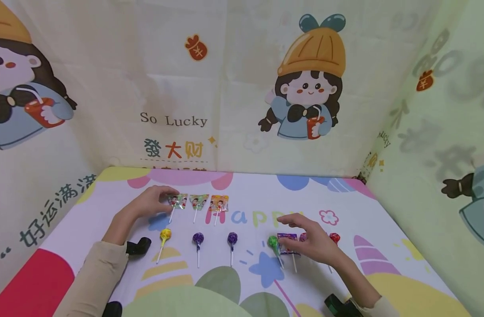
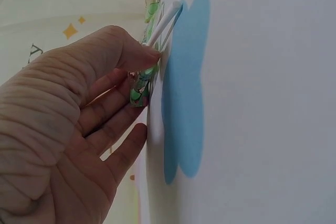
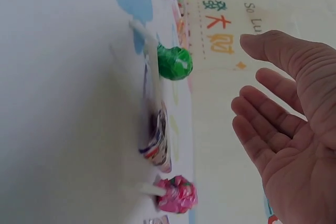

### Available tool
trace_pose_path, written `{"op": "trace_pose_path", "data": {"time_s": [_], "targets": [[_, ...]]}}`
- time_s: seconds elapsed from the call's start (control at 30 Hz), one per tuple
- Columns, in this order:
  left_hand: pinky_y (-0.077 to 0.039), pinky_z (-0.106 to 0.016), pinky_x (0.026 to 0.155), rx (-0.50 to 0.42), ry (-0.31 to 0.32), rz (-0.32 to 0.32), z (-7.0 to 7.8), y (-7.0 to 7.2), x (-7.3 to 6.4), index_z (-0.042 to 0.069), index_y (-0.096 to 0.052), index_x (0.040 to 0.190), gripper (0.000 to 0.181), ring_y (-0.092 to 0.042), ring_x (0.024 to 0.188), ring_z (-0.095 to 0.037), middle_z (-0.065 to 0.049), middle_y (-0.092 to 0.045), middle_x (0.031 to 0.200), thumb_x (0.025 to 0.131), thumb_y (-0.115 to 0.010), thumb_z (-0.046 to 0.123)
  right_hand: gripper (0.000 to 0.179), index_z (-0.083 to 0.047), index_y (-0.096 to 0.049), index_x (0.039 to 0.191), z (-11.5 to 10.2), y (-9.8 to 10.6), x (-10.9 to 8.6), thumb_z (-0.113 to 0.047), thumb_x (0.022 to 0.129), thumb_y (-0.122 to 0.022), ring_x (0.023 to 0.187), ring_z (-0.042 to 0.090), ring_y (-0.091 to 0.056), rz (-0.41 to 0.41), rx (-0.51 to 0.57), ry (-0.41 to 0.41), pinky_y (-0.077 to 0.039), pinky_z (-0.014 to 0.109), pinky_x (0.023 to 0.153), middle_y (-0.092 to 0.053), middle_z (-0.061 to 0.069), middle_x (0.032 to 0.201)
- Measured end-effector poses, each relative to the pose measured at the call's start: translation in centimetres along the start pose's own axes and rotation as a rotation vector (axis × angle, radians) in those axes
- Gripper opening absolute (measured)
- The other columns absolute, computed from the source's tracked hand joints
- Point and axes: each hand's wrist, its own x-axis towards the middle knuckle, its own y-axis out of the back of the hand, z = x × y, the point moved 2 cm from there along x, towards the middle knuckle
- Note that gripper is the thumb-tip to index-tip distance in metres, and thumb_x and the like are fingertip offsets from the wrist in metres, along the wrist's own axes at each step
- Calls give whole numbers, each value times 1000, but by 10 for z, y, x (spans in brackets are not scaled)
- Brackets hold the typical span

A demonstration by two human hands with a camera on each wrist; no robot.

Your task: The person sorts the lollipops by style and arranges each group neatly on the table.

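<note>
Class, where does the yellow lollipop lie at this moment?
In the head view, the yellow lollipop lies left of centre, at the left end of the nearer row, below the left hand and left of a dark purple lollipop.

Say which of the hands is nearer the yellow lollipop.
Left: the left hand is just beyond the yellow lollipop, while the right hand is well off to its right.

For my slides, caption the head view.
Left hand pinches a back-row lollipop; right hand hovers near a round green lollipop.
</note>
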Motion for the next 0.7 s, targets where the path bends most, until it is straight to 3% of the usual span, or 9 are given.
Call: {"op": "trace_pose_path", "data": {"time_s": [0.4,0.7], "targets": [[-38,-59,113,-4,1,-6,1,0,0,3,-63,136,52,-51,133,-43,-18,-62,138,86,-79,8,50,-9,-65,131,14,9,-15,-20,87,-83,115,24,-64,-34,-107,67,-58,42,94,-68,9,127],[-40,-60,112,1,-2,1,2,2,0,3,-63,135,52,-53,129,-42,-19,-63,136,86,-79,8,51,-13,-62,134,19,14,-21,-20,88,-82,118,25,-61,-114,-125,-19,-54,43,99,-65,0,131]]}}
